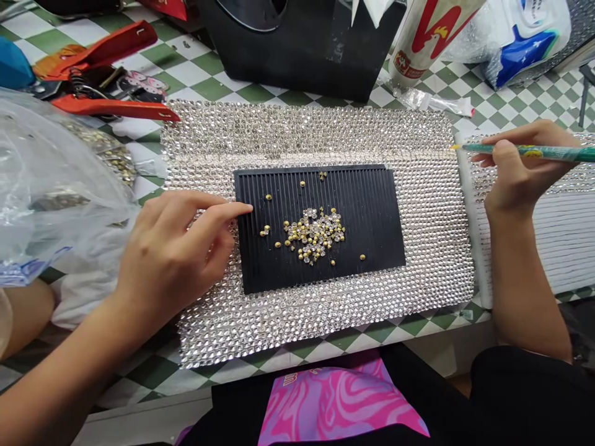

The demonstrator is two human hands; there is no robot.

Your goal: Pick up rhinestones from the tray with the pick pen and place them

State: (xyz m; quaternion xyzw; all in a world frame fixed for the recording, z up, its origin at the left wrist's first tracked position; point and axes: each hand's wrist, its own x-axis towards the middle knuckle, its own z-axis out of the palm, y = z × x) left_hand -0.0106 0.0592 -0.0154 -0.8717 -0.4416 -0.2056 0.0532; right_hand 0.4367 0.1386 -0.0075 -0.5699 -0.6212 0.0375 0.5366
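A black ribbed rubber board [320,226] lies on a silver rhinestone mesh sheet [432,210]. A loose heap of small rhinestones [315,235] sits at the board's middle, many with gold backs up, and several strays lie apart from it. My left hand [171,254] rests over the sheet, empty, with its index fingertip at the board's left edge. My right hand [520,167] is at the far right, pinching a green wax-tipped picking pencil [525,150], whose yellowish tip points left, away from the board and above the sheet's right end.
Red-handled pliers [111,105] lie at the upper left, beside a clear plastic bag [51,186] of stones. A black box [302,43] and a white printed cup [418,37] stand behind the sheet on a green-and-white checkered tablecloth [209,87]. A pink patterned cloth [334,402] lies near my lap.
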